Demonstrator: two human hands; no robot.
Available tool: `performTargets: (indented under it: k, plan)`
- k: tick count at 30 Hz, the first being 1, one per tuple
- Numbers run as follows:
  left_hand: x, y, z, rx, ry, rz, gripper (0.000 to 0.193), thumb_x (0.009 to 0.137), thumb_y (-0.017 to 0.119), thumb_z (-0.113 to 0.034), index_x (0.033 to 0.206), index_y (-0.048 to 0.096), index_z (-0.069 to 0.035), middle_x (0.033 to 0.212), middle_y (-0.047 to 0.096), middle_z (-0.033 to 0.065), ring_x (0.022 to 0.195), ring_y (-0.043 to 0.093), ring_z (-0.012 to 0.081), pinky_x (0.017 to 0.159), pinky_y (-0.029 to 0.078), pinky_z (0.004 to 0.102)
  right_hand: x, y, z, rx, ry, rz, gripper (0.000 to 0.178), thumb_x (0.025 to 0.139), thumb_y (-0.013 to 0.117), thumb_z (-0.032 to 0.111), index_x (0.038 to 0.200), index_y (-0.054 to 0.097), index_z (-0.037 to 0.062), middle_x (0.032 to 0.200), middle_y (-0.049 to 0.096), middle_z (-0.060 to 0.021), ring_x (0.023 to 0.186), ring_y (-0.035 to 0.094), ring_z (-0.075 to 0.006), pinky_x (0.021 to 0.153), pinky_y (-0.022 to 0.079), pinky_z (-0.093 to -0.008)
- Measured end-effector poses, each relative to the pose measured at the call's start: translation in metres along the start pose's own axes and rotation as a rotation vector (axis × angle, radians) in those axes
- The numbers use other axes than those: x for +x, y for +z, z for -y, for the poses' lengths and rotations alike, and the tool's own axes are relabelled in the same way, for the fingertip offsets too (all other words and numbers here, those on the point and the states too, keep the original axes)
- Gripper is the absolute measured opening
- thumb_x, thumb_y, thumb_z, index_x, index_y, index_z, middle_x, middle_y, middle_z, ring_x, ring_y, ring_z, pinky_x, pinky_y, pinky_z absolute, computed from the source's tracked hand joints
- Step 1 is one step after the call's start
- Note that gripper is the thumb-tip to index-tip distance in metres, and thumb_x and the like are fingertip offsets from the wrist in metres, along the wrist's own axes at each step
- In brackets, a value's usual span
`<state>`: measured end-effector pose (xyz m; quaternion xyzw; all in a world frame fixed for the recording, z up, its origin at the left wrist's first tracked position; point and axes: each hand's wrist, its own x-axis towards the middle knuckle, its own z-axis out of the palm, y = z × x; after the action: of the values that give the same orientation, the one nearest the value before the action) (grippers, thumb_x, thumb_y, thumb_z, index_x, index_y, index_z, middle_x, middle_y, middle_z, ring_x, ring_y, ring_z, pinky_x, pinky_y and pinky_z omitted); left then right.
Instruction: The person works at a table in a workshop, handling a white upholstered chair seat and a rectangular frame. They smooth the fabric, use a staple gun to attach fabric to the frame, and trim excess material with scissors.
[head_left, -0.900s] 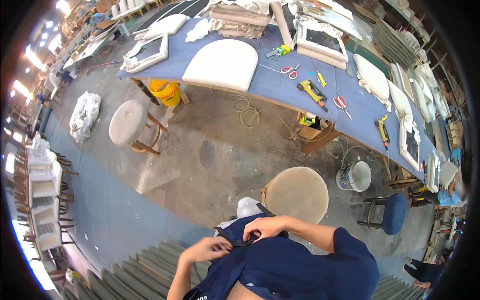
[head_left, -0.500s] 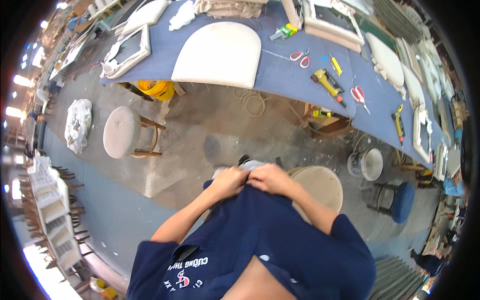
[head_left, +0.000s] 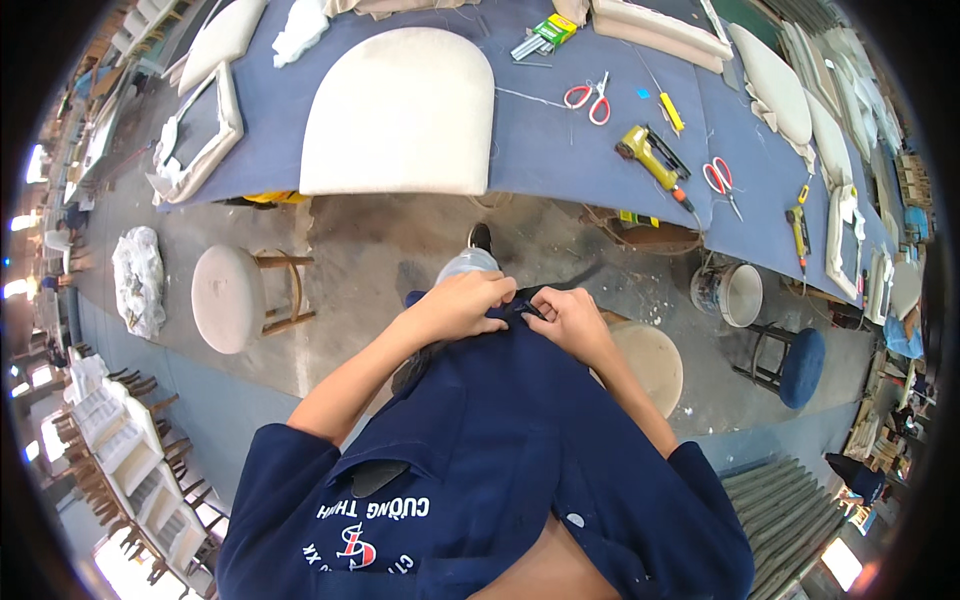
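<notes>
I wear a dark blue short-sleeved shirt. At its front lower hem, my left hand pinches the cloth between thumb and fingers. Just to the right, my right hand is closed on the other side of the same hem. A small gap separates the two hands, with bunched dark cloth between them. Beyond the hands, grey trouser cloth and one dark shoe show. The worktable with a blue-grey top stands ahead, and a cream padded chair back lies at its near edge.
On the table lie red-handled scissors, red-handled snips, a yellow-green staple gun and a green box. Round stools stand left and right, plus a blue-topped stool and a white bucket.
The table and chair back appear nearer, and a shoe now shows ahead of my hands. My hands have moved slightly apart along the hem, still gripping the shirt.
</notes>
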<state>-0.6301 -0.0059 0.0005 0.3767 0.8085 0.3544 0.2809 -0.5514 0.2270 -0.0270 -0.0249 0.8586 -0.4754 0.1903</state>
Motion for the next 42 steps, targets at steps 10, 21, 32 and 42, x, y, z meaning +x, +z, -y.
performTargets:
  k: [10, 21, 32, 42]
  plan:
    - [0.058, -0.062, 0.015, -0.143, 0.099, -0.087, 0.011, 0.094, 0.071, -0.010, 0.095, 0.069, 0.001, 0.089, 0.067, 0.0164, 0.083, 0.065, 0.0366, 0.076, 0.051, 0.0434, 0.079, -0.062, -0.008, 0.073, 0.001, 0.011, 0.022, 0.084, 0.083, 0.009, 0.096, 0.068, -0.0011, 0.075, 0.070, -0.0138, 0.064, 0.066, -0.0243, 0.063, 0.053, -0.0353]
    - [0.049, -0.071, 0.014, -0.262, -0.558, -0.296, 0.019, 0.103, 0.063, -0.015, 0.101, 0.067, 0.003, 0.087, 0.064, 0.0155, 0.084, 0.066, 0.0294, 0.078, 0.053, 0.0378, 0.079, -0.177, -0.070, 0.161, 0.100, 0.295, 0.022, 0.086, 0.082, 0.006, 0.100, 0.067, -0.0002, 0.079, 0.068, -0.0086, 0.070, 0.061, -0.0155, 0.064, 0.050, -0.0302]
    - [0.109, -0.057, -0.048, 0.157, -0.438, 0.204, 0.016, 0.094, 0.065, -0.006, 0.109, 0.066, -0.001, 0.105, 0.070, 0.0151, 0.100, 0.068, 0.0365, 0.089, 0.056, 0.0454, 0.085, -0.219, -0.091, 0.126, -0.084, 0.287, 0.019, 0.091, 0.079, 0.010, 0.105, 0.069, 0.0031, 0.081, 0.064, -0.0027, 0.073, 0.058, -0.0118, 0.067, 0.046, -0.0261]
    - [0.064, -0.049, -0.045, -0.143, -0.727, 0.195, 0.044, 0.087, 0.066, 0.006, 0.128, 0.050, 0.006, 0.101, 0.065, 0.0306, 0.102, 0.068, 0.0482, 0.090, 0.056, 0.0522, -0.034, -0.242, -0.125, 0.410, 0.616, 0.574, 0.039, 0.095, 0.077, 0.010, 0.130, 0.063, 0.0028, 0.131, 0.066, -0.0088, 0.115, 0.063, -0.0147, 0.092, 0.051, -0.0306]
